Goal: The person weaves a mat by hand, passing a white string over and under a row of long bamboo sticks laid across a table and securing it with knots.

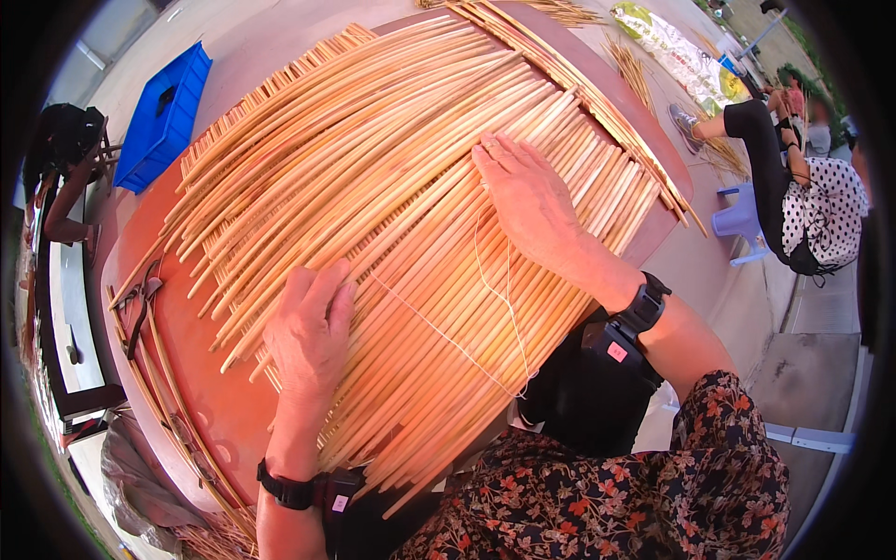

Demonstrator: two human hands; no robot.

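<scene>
A wide mat of pale peeled sticks (439, 317) lies before me, its near end over my lap. My right hand (527, 191) rests palm down on its far right part, fingers stretched out and close together. At the left edge, my left hand (310, 327) is bent over the stick ends, thumb and forefinger closed about one stick's end; its other fingertips are hidden. A thin white string (439, 331) runs loosely across the mat and hangs in a loop near its front edge. More loose sticks (345, 140) lie in a thick layer beyond my hands.
The reddish table (229, 401) holds pliers (142, 297) and thin rods (173, 411) at left. A blue crate (166, 117) stands beyond. At right are a lilac stool (740, 222), a seated person (812, 205) and a printed sack (677, 51). More stick bundles lie behind.
</scene>
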